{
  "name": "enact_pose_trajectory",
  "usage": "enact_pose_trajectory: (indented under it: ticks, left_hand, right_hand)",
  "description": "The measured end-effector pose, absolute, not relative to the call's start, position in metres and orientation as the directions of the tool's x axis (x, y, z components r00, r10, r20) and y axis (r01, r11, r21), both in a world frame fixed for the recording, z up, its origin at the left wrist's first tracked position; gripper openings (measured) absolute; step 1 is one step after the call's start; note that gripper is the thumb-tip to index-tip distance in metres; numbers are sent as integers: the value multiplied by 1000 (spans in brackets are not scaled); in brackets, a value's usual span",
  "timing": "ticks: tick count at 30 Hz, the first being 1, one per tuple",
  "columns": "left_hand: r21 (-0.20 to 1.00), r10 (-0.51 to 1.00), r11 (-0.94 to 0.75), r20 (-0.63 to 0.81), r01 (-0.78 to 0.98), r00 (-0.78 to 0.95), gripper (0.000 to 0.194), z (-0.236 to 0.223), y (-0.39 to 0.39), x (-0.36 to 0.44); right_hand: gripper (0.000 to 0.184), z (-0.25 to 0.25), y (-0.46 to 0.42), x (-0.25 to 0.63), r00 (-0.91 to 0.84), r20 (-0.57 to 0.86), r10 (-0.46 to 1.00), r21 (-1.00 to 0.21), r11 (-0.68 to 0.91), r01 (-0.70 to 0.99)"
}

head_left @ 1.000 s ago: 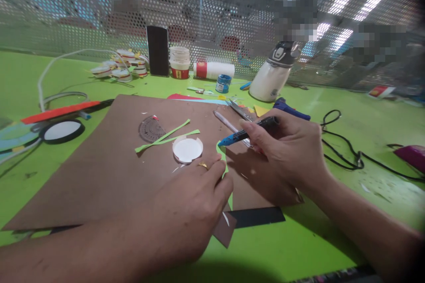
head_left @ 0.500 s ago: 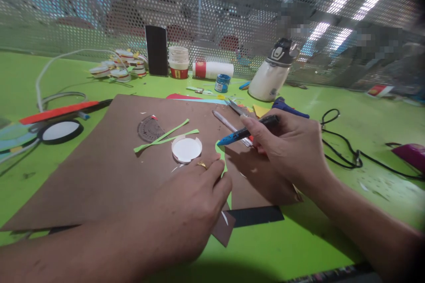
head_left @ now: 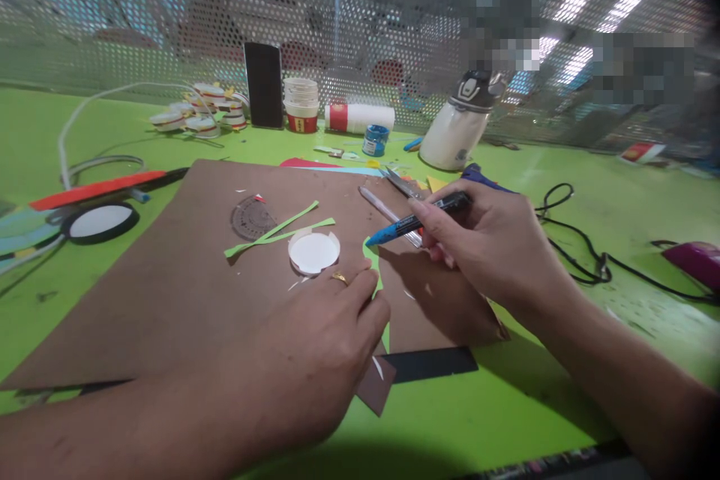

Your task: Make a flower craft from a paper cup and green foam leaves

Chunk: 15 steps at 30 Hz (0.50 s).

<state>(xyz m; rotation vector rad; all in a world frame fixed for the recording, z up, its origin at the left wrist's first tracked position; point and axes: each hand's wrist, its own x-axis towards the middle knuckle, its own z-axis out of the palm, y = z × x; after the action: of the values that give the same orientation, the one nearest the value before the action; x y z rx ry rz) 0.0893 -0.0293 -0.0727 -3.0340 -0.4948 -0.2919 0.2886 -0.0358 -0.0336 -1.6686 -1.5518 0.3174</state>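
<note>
A blue marker is gripped in my right hand, its blue end touching the top of a green paper strip. My left hand, wearing a ring, is closed against that strip with bent fingers and presses it onto the brown board; part of the strip is hidden under the fingers. Just beyond my left fingertips sits a round white paper cup base. Two thin green strips lie crossed near it, partly over a clear protractor.
Scissors and a clear pen lie near my right hand. Behind stand a phone, stacked paper cups, a blue paint jar and a white bottle. A black cord runs right, beside a black-rimmed white disc at left.
The view has shifted very slightly. Both hands keep nearly the same places, with the marker's end still on the green strip.
</note>
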Motion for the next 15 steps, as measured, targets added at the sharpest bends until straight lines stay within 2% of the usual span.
enact_pose_trajectory:
  ticks: [7, 12, 15]
  left_hand:
    - [-4, 313, -947, 203, 320, 928, 28, -74, -30, 88]
    - [-14, 311, -947, 203, 321, 928, 28, -72, -31, 88]
    - [-22, 301, -950, 198, 311, 933, 26, -70, -30, 89]
  right_hand:
    - [21, -35, -35, 288, 198, 346, 917, -718, 124, 685]
    - [15, -27, -39, 288, 340, 495, 800, -773, 228, 591]
    - [13, -24, -40, 290, 394, 538, 745, -772, 249, 585]
